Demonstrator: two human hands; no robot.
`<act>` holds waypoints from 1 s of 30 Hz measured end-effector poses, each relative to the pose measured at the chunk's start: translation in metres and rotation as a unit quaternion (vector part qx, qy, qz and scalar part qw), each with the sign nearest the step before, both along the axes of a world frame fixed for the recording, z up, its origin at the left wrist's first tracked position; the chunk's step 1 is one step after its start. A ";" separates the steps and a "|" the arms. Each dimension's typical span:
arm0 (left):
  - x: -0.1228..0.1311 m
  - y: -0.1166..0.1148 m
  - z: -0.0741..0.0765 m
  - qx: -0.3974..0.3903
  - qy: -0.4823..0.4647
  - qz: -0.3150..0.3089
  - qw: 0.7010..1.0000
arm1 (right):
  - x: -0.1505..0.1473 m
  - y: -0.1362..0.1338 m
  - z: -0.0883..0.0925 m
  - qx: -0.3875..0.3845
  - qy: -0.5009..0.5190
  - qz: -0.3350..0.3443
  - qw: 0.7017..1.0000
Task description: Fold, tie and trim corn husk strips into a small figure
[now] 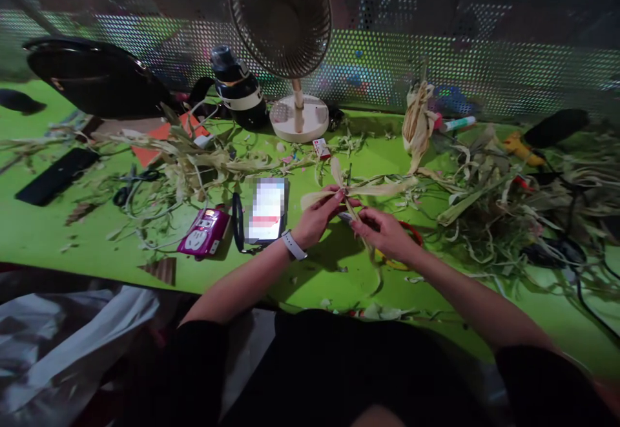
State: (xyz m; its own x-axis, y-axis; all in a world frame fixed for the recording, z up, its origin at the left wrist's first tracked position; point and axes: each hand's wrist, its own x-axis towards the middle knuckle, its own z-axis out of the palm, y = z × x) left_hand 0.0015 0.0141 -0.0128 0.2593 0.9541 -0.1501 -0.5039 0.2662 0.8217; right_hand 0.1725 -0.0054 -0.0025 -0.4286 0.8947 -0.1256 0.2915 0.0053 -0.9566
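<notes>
Both hands meet over the green table (58, 233), near its middle. My left hand (317, 217), with a white watch at the wrist, pinches a bundle of dried corn husk strips (372, 188) that fans out to the left and right. My right hand (385, 232) is closed on the lower end of the same husk bundle, and a loose strip hangs down from it toward the table edge. Under my right hand lies a red and yellow ring-shaped object (409, 233), partly hidden.
A phone (267, 210) stands propped left of my hands, beside a pink device (203, 233). A white desk fan (290, 39), a dark bottle (237, 88) and a black tray (94, 78) stand at the back. Husk piles (489, 175), cables and a glue stick (458, 123) clutter the right.
</notes>
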 end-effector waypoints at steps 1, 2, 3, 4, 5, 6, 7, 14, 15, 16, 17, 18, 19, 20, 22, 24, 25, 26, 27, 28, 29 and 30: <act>0.000 0.000 0.001 -0.008 -0.004 -0.011 1.000 | 0.003 0.002 0.003 0.037 -0.011 -0.031 0.999; 0.000 0.000 0.002 -0.018 -0.007 -0.023 1.000 | 0.005 0.004 0.005 0.067 -0.015 -0.058 0.996; 0.001 -0.001 0.003 -0.026 -0.010 -0.036 0.999 | 0.008 0.005 0.007 0.087 -0.012 -0.077 0.993; 0.002 -0.002 0.003 -0.033 -0.011 -0.052 0.998 | 0.009 0.006 0.008 0.100 -0.009 -0.090 0.991; 0.003 -0.004 0.003 -0.035 -0.008 -0.065 0.997 | 0.010 0.007 0.008 0.111 -0.008 -0.100 0.989; 0.004 -0.005 0.002 -0.032 0.000 -0.076 0.997 | 0.010 0.007 0.007 0.122 -0.009 -0.108 0.987; 0.005 -0.006 0.002 -0.023 0.012 -0.083 0.996 | 0.010 0.007 0.007 0.132 -0.010 -0.113 0.985; 0.007 -0.011 0.004 0.039 0.122 -0.108 0.986 | 0.008 0.006 0.003 0.239 -0.042 -0.099 0.965; 0.008 -0.011 0.005 0.036 0.119 -0.095 0.988 | 0.008 0.005 0.003 0.277 -0.059 -0.098 0.954; 0.010 -0.012 0.006 0.031 0.112 -0.076 0.990 | 0.008 0.005 0.002 0.325 -0.081 -0.095 0.937; 0.011 -0.013 0.006 0.026 0.104 -0.055 0.993 | 0.008 0.004 0.002 0.375 -0.103 -0.090 0.917; 0.013 -0.013 0.006 0.021 0.095 -0.034 0.995 | 0.008 0.002 0.001 0.418 -0.121 -0.083 0.896; 0.014 -0.014 0.006 0.016 0.086 -0.020 0.996 | 0.007 0.001 0.000 0.455 -0.133 -0.079 0.877; 0.014 -0.014 0.005 0.011 0.078 -0.011 0.997 | 0.006 0.000 -0.001 0.485 -0.140 -0.076 0.860; 0.014 -0.013 0.004 -0.002 0.061 -0.015 0.998 | 0.005 -0.002 -0.002 0.524 -0.151 -0.062 0.836; 0.012 -0.012 0.003 -0.019 0.042 -0.024 0.999 | 0.004 -0.002 -0.003 0.543 -0.168 -0.055 0.821; 0.011 -0.011 0.002 -0.023 0.035 -0.025 0.999 | 0.004 -0.001 -0.003 0.543 -0.176 -0.056 0.819; 0.011 -0.011 0.002 -0.022 0.030 -0.021 0.999 | 0.005 0.000 -0.003 0.534 -0.180 -0.061 0.824; 0.011 -0.011 0.003 -0.017 0.029 -0.015 0.999 | 0.005 0.000 -0.003 0.524 -0.180 -0.067 0.830; 0.012 -0.012 0.003 -0.009 0.032 -0.008 0.999 | 0.005 0.001 -0.004 0.516 -0.179 -0.070 0.835; 0.013 -0.012 0.003 0.000 0.038 -0.002 0.999 | 0.005 0.001 -0.004 0.515 -0.179 -0.067 0.836; 0.014 -0.013 0.003 0.007 0.044 0.003 0.999 | 0.005 0.000 -0.005 0.523 -0.177 -0.061 0.832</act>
State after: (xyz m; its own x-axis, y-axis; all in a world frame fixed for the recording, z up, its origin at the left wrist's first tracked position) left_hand 0.0156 0.0011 -0.0099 0.2390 0.9581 -0.1578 -0.4312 0.2504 0.8668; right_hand 0.1778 -0.0051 -0.0072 -0.4281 0.6290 0.6489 0.6141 0.7293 -0.3017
